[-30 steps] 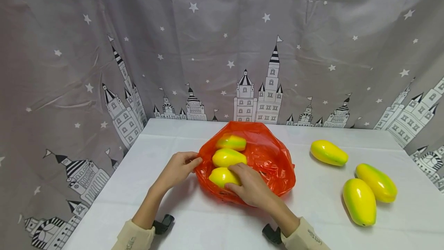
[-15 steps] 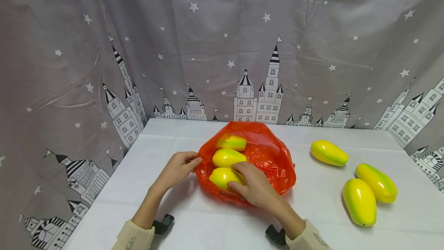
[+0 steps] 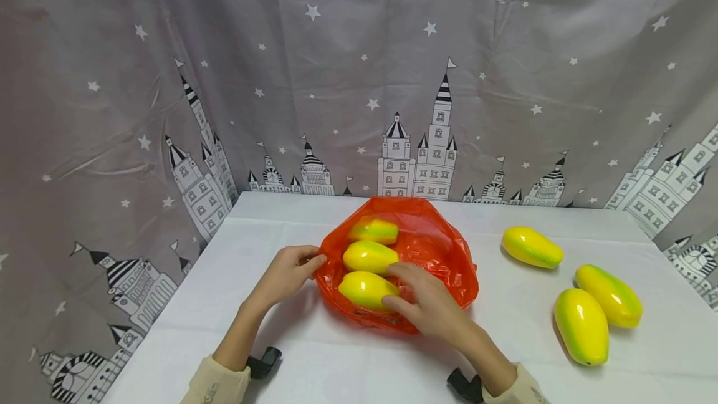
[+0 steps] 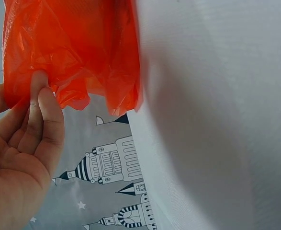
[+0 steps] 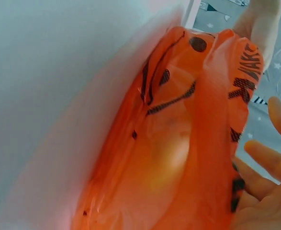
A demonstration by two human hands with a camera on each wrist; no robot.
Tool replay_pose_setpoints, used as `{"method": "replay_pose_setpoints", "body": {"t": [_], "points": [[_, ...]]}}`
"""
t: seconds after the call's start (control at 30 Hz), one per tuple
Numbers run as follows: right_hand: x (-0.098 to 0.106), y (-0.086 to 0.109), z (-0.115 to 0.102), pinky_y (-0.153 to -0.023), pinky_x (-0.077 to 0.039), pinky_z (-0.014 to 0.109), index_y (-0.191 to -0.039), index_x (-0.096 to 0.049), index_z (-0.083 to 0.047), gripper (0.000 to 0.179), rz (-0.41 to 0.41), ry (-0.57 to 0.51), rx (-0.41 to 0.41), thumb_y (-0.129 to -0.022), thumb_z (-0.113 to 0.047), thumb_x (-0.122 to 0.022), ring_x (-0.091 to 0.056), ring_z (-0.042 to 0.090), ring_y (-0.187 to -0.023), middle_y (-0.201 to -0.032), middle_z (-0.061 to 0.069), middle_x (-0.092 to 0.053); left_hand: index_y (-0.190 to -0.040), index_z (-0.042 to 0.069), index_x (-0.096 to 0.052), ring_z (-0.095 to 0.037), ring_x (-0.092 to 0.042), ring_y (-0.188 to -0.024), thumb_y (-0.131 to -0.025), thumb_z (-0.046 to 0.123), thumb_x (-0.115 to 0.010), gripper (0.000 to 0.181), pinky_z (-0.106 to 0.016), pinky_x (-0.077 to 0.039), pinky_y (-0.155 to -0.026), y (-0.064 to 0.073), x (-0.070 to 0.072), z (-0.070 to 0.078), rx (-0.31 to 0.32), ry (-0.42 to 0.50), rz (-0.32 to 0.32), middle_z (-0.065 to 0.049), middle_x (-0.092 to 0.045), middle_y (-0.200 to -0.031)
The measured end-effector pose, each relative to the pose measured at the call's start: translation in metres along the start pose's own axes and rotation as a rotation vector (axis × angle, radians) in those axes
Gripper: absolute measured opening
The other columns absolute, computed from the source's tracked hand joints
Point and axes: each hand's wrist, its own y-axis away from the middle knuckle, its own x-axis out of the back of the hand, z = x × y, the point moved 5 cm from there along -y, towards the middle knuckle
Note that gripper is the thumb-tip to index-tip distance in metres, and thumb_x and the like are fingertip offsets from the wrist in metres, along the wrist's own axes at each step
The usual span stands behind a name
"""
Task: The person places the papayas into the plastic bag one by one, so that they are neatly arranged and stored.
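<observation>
Sleeves (image 3: 215,382): beige, one on each forearm, at the bottom edge of the head view.
Mounts (image 3: 265,363): black, one on the inner side of each wrist.
Right hand (image 3: 429,301): wide, fingers spread and thumb apart from them, reaching over the near rim of the bag (image 3: 429,242). The thumb tip lies at the right end of the near fruit (image 3: 364,290), the fingertips at the right end of the middle fruit (image 3: 367,257); I cannot tell whether they touch.
Left hand (image 3: 288,273): narrow, pinching the bag's left rim; the left wrist view shows its fingers against the red plastic.
Bag: red, thin and crinkled, in the middle of the table (image 3: 280,223), mouth towards the person. The right wrist view shows black print (image 5: 197,44) on its outside and a yellow glow through the wall.
Row inside: near fruit, middle fruit and far fruit (image 3: 382,231), all yellow, along the bag's left side. The far fruit is greenish, its left part dim behind red film.
Front fruit (image 3: 581,327): yellow and green, right of the bag, well apart from it.
Second fruit (image 3: 614,295): side by side with the front fruit, just behind it.
Third fruit (image 3: 531,246): farther back, apart from both, nearer the bag.
Table: white cloth.
Curtain (image 3: 336,48): grey, with white stars (image 3: 313,12) and castles (image 3: 440,154).
</observation>
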Motion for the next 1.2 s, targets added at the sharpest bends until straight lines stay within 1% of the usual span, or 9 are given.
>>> {"method": "replay_pose_setpoints", "body": {"t": [0.1,0.23,0.33,0.57,0.77,0.83,1.0,1.2], "points": [[0.004,0.004,-0.002,-0.101,-0.043,0.049,-0.134,-0.059,-0.01,0.05,0.004,-0.014,0.032,-0.091,-0.029,-0.072,-0.05,0.025,-0.129,-0.135,0.004,-0.058,-0.113,-0.003,-0.07,-0.018,-0.062,-0.076,-0.098,0.015,-0.061,0.025,-0.032,-0.054,-0.072,0.001,-0.001,-0.001,0.007,0.001,0.001,-0.005,-0.07,-0.089],[0.01,0.009,-0.006,-0.101,-0.045,0.048,-0.133,-0.059,-0.01,0.046,0.025,-0.014,0.109,-0.091,-0.024,-0.072,-0.052,0.024,-0.127,-0.133,0.005,-0.059,-0.113,-0.002,-0.07,-0.018,-0.062,-0.075,-0.098,0.014,-0.061,0.024,-0.031,-0.054,-0.072,0.002,-0.004,-0.001,0.009,0.0,0.0,-0.004,-0.07,-0.089],[0.015,0.012,-0.006,-0.102,-0.044,0.048,-0.132,-0.06,-0.01,0.044,0.039,0.003,0.132,-0.091,-0.022,-0.072,-0.053,0.024,-0.126,-0.133,0.007,-0.06,-0.113,-0.002,-0.07,-0.018,-0.061,-0.075,-0.098,0.013,-0.061,0.023,-0.032,-0.053,-0.072,0.001,-0.005,0.0,0.0,-0.002,-0.002,-0.004,-0.07,-0.089],[0.024,0.016,-0.005,-0.099,-0.046,0.05,-0.134,-0.06,-0.017,0.044,-0.012,0.048,0.052,-0.092,-0.027,-0.07,-0.053,0.022,-0.125,-0.132,0.0,-0.059,-0.113,-0.003,-0.07,-0.018,-0.062,-0.075,-0.098,0.013,-0.061,0.024,-0.032,-0.054,-0.072,-0.001,-0.005,0.002,-0.012,0.0,-0.001,-0.005,-0.07,-0.09],[0.037,0.025,0.0,-0.099,-0.044,0.052,-0.132,-0.062,-0.016,0.046,-0.004,0.066,-0.015,-0.091,-0.035,-0.071,-0.053,0.024,-0.126,-0.132,0.0,-0.06,-0.114,-0.003,-0.07,-0.018,-0.063,-0.076,-0.098,0.013,-0.061,0.025,-0.031,-0.054,-0.072,-0.003,-0.006,0.002,-0.01,-0.001,0.001,-0.006,-0.07,-0.092],[0.041,0.028,0.003,-0.099,-0.045,0.052,-0.131,-0.062,-0.016,0.046,0.012,0.078,-0.016,-0.09,-0.035,-0.072,-0.053,0.024,-0.126,-0.131,0.0,-0.061,-0.114,-0.003,-0.07,-0.018,-0.063,-0.075,-0.098,0.013,-0.061,0.024,-0.031,-0.054,-0.072,-0.003,-0.007,0.001,-0.012,-0.004,0.001,-0.006,-0.07,-0.092],[0.049,0.034,0.007,-0.098,-0.046,0.05,-0.128,-0.064,-0.014,0.041,0.049,0.117,0.025,-0.09,-0.028,-0.073,-0.057,0.024,-0.121,-0.128,0.001,-0.062,-0.113,-0.003,-0.07,-0.017,-0.063,-0.076,-0.098,0.013,-0.061,0.024,-0.03,-0.054,-0.072,-0.002,-0.007,-0.001,-0.017,-0.007,-0.003,-0.006,-0.071,-0.093],[0.056,0.041,0.01,-0.098,-0.046,0.051,-0.127,-0.065,-0.011,0.041,0.056,0.141,0.023,-0.09,-0.025,-0.074,-0.056,0.025,-0.121,-0.128,0.002,-0.062,-0.113,-0.003,-0.07,-0.017,-0.063,-0.076,-0.098,0.013,-0.06,0.024,-0.031,-0.054,-0.072,-0.001,-0.004,-0.001,-0.015,-0.007,0.002,-0.006,-0.07,-0.092]]}}
